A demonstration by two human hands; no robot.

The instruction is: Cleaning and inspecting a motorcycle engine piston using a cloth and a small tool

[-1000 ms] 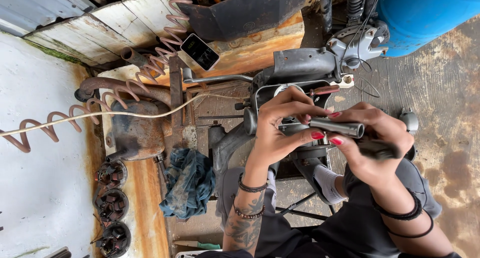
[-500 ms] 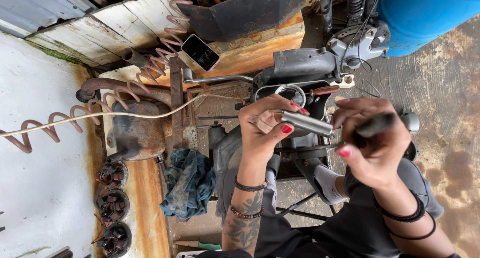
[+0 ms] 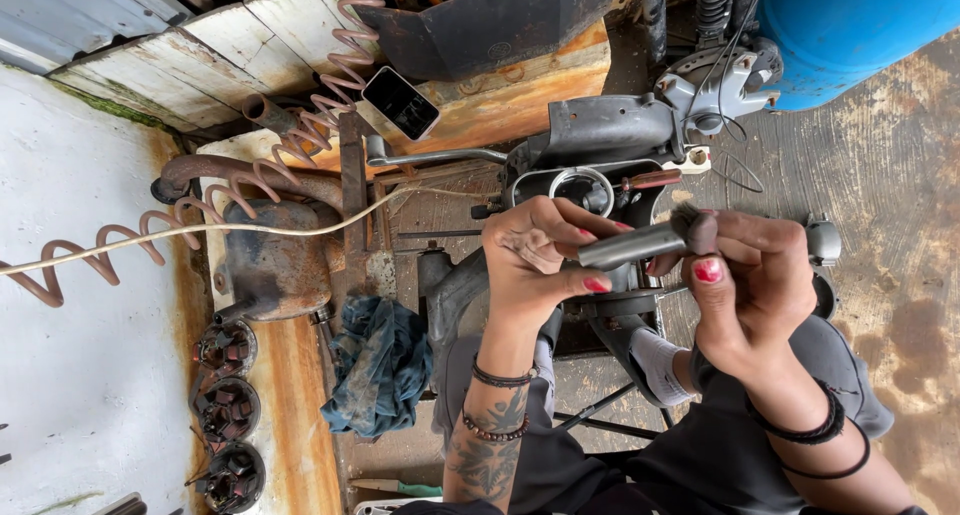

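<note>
The grey metal tube (image 3: 632, 245) is held level between both hands, above a dark machine housing (image 3: 600, 135) with a round opening (image 3: 578, 187). The left hand (image 3: 535, 265) is clamped around the tube's near end, thumb underneath and fingers curled over the top. The right hand (image 3: 755, 275) is closed on a small dark brush (image 3: 697, 230) whose bristled head touches the tube's far end; the tube's bore cannot be seen from here. Both hands are close together, joined only by the tube and brush.

Behind the housing, a grey motor part with thin wires (image 3: 715, 85) sits just beside a blue barrel (image 3: 850, 25) at the top right. A dark phone (image 3: 400, 103) lies tilted on a rusty orange plank (image 3: 520, 100). A long wrench (image 3: 430, 157) lies near the plank's lower edge. To the left, a copper-coloured coil (image 3: 150, 235) stretches across a rusted tank (image 3: 275, 260), and a pale cord (image 3: 200, 230) runs over both. A crumpled blue rag (image 3: 380, 365) lies below the tank on the floor, near the person's left forearm. 3 round wound armatures (image 3: 225, 410) stand in a column along the lower left, beside a white wall (image 3: 80, 375).
</note>
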